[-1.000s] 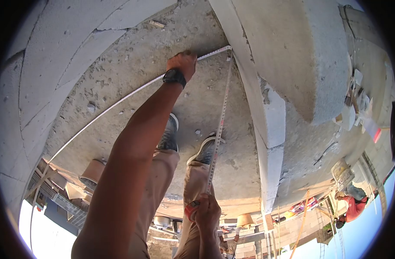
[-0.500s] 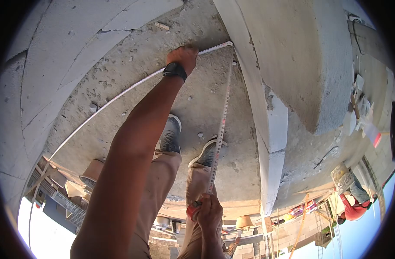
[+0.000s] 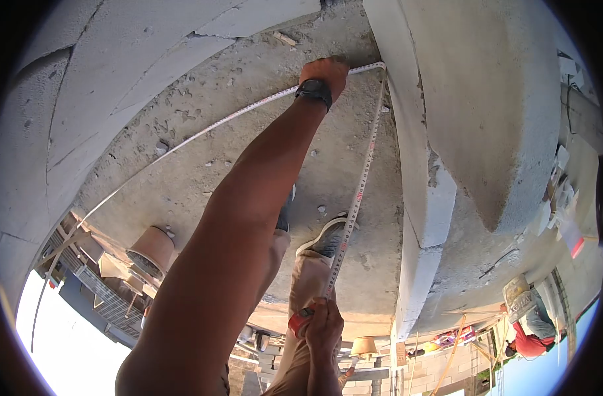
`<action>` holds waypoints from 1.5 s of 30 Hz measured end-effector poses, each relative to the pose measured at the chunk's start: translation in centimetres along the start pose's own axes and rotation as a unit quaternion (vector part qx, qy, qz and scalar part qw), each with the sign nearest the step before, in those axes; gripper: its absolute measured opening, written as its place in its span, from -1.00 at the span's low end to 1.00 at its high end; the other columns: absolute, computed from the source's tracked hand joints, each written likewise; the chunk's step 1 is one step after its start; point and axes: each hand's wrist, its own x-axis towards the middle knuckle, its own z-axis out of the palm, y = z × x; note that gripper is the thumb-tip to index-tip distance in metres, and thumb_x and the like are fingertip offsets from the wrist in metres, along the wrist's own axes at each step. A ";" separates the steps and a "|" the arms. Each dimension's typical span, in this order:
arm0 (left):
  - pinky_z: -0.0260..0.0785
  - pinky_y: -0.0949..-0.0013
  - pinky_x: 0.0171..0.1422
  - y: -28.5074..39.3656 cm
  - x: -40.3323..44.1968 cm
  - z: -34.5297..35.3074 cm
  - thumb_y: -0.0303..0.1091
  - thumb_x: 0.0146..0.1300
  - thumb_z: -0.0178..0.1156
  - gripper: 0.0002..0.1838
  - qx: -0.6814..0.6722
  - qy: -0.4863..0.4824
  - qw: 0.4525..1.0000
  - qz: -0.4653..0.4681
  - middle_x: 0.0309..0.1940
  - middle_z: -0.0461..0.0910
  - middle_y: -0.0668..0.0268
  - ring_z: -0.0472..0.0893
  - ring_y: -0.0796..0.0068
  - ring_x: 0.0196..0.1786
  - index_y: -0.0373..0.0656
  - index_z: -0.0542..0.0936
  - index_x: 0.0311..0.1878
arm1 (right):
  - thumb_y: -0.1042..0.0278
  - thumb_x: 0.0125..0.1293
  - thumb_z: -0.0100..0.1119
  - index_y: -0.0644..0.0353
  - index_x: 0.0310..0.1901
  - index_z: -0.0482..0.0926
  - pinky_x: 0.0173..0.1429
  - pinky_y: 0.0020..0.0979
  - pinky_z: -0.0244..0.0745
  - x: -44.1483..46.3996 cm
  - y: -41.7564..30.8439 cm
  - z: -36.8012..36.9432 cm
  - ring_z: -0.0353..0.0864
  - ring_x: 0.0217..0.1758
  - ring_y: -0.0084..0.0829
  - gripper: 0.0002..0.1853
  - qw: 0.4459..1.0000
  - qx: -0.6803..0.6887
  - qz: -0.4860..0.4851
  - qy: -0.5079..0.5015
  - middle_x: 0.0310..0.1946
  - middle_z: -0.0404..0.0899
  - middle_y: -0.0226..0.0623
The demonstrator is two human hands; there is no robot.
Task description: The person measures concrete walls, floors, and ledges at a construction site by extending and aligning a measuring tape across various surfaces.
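Tape blade [image 3: 362,191] bent beside pale block [image 3: 410,132]

Positioning the tape seemed the step in hand; the next move looked to call for steady tension. The left grip [image 3: 324,74] was closed on the thin, flexible blade near its sharp fold; the right grip [image 3: 326,325] clasped the red case [image 3: 300,322]. Beneath lay rough, pebble-strewn concrete floor [image 3: 249,148]; the block was smooth-faced.

At twelve o'clock the left hand [image 3: 324,74] grips a white measuring tape [image 3: 359,198], bent at one and running to the red case [image 3: 296,324] in the right hand [image 3: 325,327] at six. A bucket [image 3: 152,248] sits at eight, a person in red [image 3: 530,342] at four.
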 end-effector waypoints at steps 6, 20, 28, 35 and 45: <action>0.53 0.09 -0.04 -1.8 -1.4 0.1 -0.33 0.26 0.07 -0.83 -0.033 0.022 0.998 0.045 -0.08 0.63 0.27 0.65 0.11 -0.09 0.02 0.63 -0.16 | 0.31 0.38 -0.11 0.23 -0.26 0.65 -0.35 -0.27 0.47 0.2 0.0 -0.7 0.63 -0.43 -0.20 -0.70 1.000 -0.004 -0.025 -0.002 -0.46 0.60 -0.12; 0.55 0.09 -0.02 -2.2 -2.1 -1.1 -0.37 0.30 -0.05 -0.73 -0.003 -0.031 0.998 0.051 -0.05 0.63 0.21 0.66 0.13 -0.04 0.03 0.62 -0.06 | 0.28 0.38 -0.09 0.31 -0.31 0.65 -0.35 -0.35 0.43 0.4 -0.4 -1.5 0.57 -0.48 -0.36 -0.66 1.000 0.011 -0.023 0.006 -0.54 0.59 -0.14; 0.55 0.10 -0.01 -2.5 -2.2 -0.2 -0.36 0.30 -0.03 -0.73 -0.003 -0.029 0.998 0.055 -0.04 0.63 0.24 0.65 0.16 -0.02 0.05 0.62 -0.04 | 0.24 0.39 -0.09 0.31 -0.31 0.66 -0.33 -0.37 0.41 1.1 0.3 -1.4 0.52 -0.50 -0.41 -0.64 0.998 -0.005 -0.064 0.012 -0.56 0.58 -0.22; 0.54 0.16 0.02 -1.6 -3.4 -0.5 -0.33 0.26 0.07 -0.77 -0.039 -0.017 0.999 -0.007 -0.06 0.63 0.20 0.62 0.19 0.04 0.00 0.70 -0.13 | 0.16 0.42 -0.10 0.32 -0.30 0.59 -0.36 -0.40 0.37 2.0 -0.7 -1.3 0.45 -0.49 -0.44 -0.62 0.996 0.081 0.029 -0.014 -0.57 0.46 -0.34; 0.52 0.18 0.02 -1.8 -3.9 2.1 -0.32 0.24 0.08 -0.76 -0.071 0.025 0.997 -0.010 -0.03 0.62 0.26 0.56 0.22 0.11 -0.02 0.71 -0.14 | 0.06 0.43 -0.08 0.33 -0.28 0.58 -0.33 -0.40 0.37 2.2 -1.3 -3.1 0.40 -0.37 -0.46 -0.57 0.999 0.028 0.033 -0.002 -0.45 0.46 -0.28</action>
